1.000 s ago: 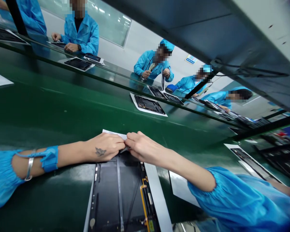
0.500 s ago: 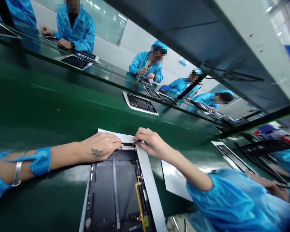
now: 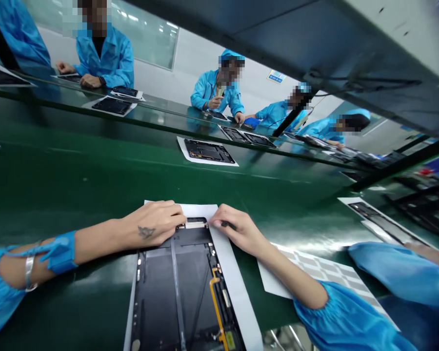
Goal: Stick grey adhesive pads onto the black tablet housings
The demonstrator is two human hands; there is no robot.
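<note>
A black tablet housing (image 3: 193, 287) lies on white paper (image 3: 237, 292), with an orange flex cable (image 3: 216, 302) and a grey strip running along its inside. My left hand (image 3: 157, 223) is closed over the housing's upper left corner. Its curled fingertips press at the top edge, beside a pale strip (image 3: 196, 224); what lies under them is hidden. Just off the upper right corner, my right hand (image 3: 237, 228) is closed in a pinch, thumb against forefinger. A small dark piece (image 3: 227, 224) shows between its fingers, too little of it to name.
Another open tablet housing (image 3: 209, 151) lies on paper across the green bench (image 3: 95, 185). A sheet of grey labels (image 3: 318, 270) is under my right forearm. Co-workers in blue sit along the far side, and a blue sleeve (image 3: 398, 273) is close on the right. A shelf (image 3: 278, 34) hangs overhead.
My right hand has drawn back to the right, away from the housing's top edge, uncovering its upper right corner. My left hand stays at the top edge. The neighbour's sleeve has moved away, baring the label sheet.
</note>
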